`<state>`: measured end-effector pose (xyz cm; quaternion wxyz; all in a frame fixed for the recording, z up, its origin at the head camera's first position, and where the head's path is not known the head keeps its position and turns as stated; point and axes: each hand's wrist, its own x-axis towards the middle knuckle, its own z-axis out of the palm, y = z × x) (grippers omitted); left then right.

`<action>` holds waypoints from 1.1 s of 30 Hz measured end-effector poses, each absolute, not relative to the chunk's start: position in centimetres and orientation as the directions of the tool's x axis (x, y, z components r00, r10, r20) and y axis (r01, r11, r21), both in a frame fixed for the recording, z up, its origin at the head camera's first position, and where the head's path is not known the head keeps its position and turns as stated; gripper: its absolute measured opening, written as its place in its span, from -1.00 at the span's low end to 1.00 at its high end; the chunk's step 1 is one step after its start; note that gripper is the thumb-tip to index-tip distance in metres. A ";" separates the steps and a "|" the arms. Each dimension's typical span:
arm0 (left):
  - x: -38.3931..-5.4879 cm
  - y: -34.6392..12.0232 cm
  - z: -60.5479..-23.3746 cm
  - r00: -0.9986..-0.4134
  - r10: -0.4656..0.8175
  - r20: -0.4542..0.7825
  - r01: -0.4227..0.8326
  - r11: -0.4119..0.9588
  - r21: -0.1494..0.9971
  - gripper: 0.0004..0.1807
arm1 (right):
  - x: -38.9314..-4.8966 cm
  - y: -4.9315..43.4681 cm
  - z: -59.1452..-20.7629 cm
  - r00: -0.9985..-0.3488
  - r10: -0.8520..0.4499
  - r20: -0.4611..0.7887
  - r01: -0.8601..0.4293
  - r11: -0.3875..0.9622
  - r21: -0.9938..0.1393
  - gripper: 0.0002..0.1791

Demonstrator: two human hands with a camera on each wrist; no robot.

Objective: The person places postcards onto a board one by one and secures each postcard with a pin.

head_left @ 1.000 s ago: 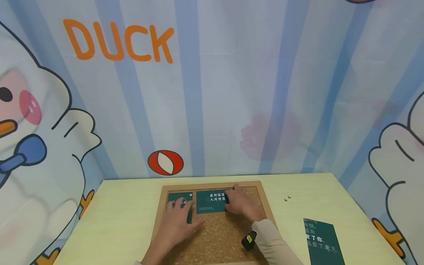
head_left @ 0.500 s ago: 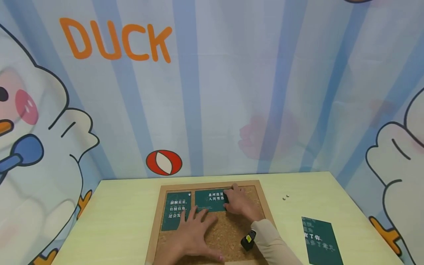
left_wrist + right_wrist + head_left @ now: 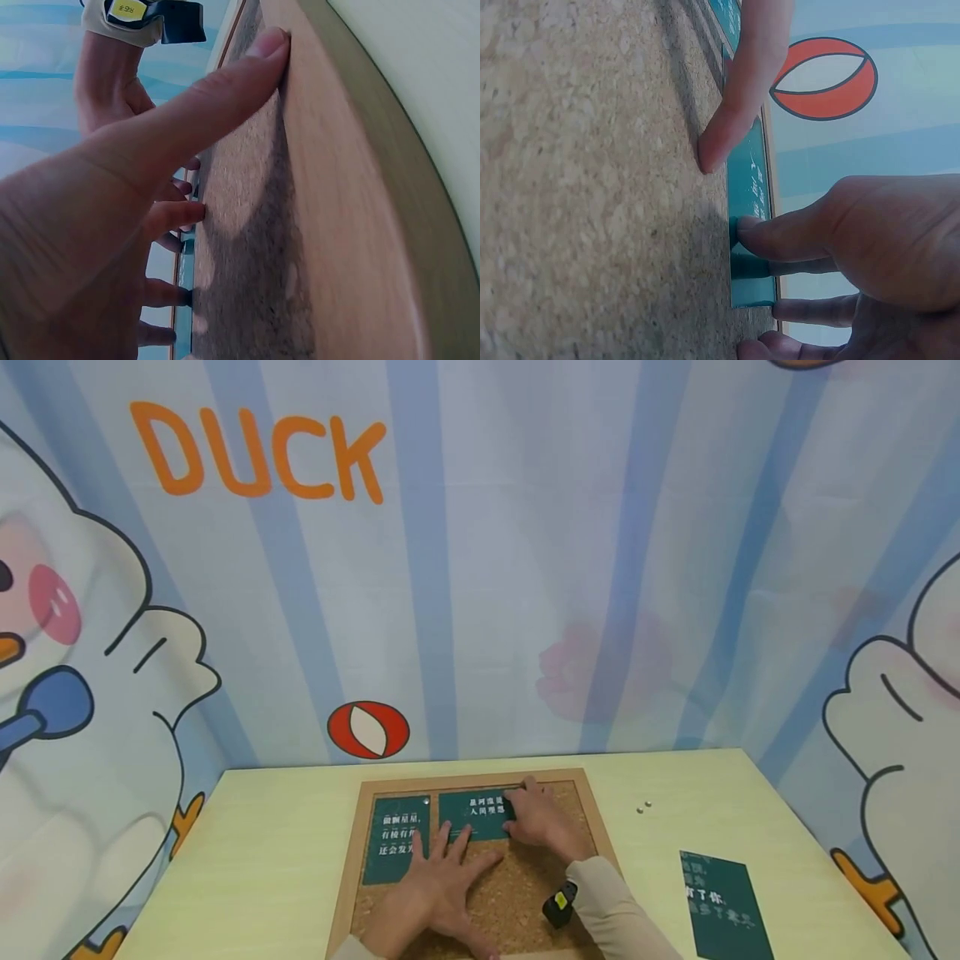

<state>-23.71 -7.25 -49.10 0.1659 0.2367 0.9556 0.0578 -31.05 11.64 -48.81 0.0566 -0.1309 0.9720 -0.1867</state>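
A wooden-framed cork board (image 3: 517,893) lies on the table. My left hand (image 3: 442,889) is spread over its lower left part. In the left wrist view the left thumb (image 3: 225,90) reaches the near frame edge, while the fingers extend toward the cards. A wide dark green card (image 3: 468,806) with white writing lies along the board's top. My right hand (image 3: 542,818) holds that card's right end, its thumb (image 3: 761,234) on the card's face. Left of it lies a taller green card (image 3: 382,852) with a small silver pin (image 3: 426,802) at its upper right corner.
Two small silver pins (image 3: 644,807) lie on the table (image 3: 652,843), right of the board. Another green card (image 3: 723,906) lies near the table's right front. A striped curtain (image 3: 495,568) with cartoon prints hangs behind.
My left hand has moved off the left card, down and right, and its fingers have spread over the cork. The left card's writing shows again. My right hand stays on the wide card.
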 end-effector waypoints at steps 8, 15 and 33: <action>-23.9 -6.6 -48.4 -0.839 0.442 -0.318 0.393 0.896 0.208 0.35 | -31.1 11.7 -48.9 -0.959 -0.277 -0.055 -0.239 0.900 -0.365 -0.41; -24.1 -6.2 -48.2 -0.835 0.457 -0.308 0.436 0.889 0.136 0.37 | -31.1 11.7 -48.9 -0.961 -0.274 -0.041 -0.240 0.898 -0.370 -0.40; -24.0 -5.8 -47.8 -0.828 0.457 -0.324 0.429 0.889 0.157 0.35 | -30.4 16.5 -47.7 -0.966 -0.230 0.119 -0.259 0.827 -0.499 -0.47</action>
